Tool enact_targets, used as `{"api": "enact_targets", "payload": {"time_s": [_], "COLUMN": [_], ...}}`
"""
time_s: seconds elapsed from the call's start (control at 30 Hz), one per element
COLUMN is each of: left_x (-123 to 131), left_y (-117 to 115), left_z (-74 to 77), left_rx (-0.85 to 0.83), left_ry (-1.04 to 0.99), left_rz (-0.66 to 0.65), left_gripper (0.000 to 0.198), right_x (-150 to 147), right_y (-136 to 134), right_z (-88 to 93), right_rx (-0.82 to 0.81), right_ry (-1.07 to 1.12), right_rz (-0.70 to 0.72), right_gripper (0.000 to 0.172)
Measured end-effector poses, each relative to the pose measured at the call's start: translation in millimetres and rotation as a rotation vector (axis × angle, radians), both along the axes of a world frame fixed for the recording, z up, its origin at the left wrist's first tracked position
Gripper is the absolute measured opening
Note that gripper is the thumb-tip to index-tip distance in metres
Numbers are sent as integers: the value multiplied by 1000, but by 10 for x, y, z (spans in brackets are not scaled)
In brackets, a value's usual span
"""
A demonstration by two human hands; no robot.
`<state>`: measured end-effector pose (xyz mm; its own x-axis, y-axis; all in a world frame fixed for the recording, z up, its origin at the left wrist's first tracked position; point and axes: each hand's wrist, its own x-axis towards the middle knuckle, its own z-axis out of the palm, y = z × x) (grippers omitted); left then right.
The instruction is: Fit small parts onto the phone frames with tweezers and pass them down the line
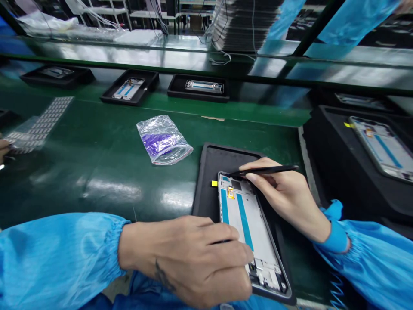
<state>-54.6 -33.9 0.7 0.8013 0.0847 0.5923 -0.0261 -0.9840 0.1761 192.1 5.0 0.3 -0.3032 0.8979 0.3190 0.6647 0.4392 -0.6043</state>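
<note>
- The silver phone-sized metal frame (pixel 263 221) lies in the lower right of the frame, in a shallow black foam tray (pixel 209 168).
- The right hand (pixel 287 193) pinches slim black tweezers (pixel 271 170) between thumb and fingers, their tip at the metal frame's top edge.
- The left hand (pixel 196 260) curls over the metal frame's left side; whether it grips or merely rests, I cannot tell.
- Two blue strips (pixel 245 221) and a small orange flex piece (pixel 230 192) already lie on it; work at the top edge looks unfinished, and what else remains cannot be told.
- The green tabletop (pixel 97 159) bears a clear plastic bag with purple contents (pixel 163 140) at centre; another person's hand (pixel 4 147) shows at far left.
- Similar loaded trays line the upper left; beyond a glass shelf (pixel 190 45), white racks fill the background.
</note>
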Motion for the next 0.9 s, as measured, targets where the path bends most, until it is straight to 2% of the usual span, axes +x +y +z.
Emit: {"api": "enact_targets", "payload": {"time_s": [0.13, 0.23, 0.3, 0.5, 0.73, 0.9], "left_x": [-9, -14, -10, -6, -13, -4], "left_y": [-10, -15, -14, -20, -22, -13], "left_z": [-12, -18, -24, -35, -15, -9], "left_rx": [10, 13, 7, -5, -12, 8], "left_ry": [-15, -26, -42, -43, -24, -18], "left_rz": [-5, -11, -6, -3, -5, -5], "left_gripper": [25, 22, 21, 20, 21, 19], "right_x": [-12, -8, 9, 73, 60, 39], "right_y": [-26, -56, -66, -21, 5, 16], "right_z": [-25, -39, -43, -56, -66, -27], "right_rx": [123, 230, 249, 91, -1, -123], "right_ry": [-60, -90, -87, -30, 19, 157], "right_rz": [65, 135, 130, 34, -16, -65], "right_gripper": [15, 21, 23, 15, 17, 22]}}
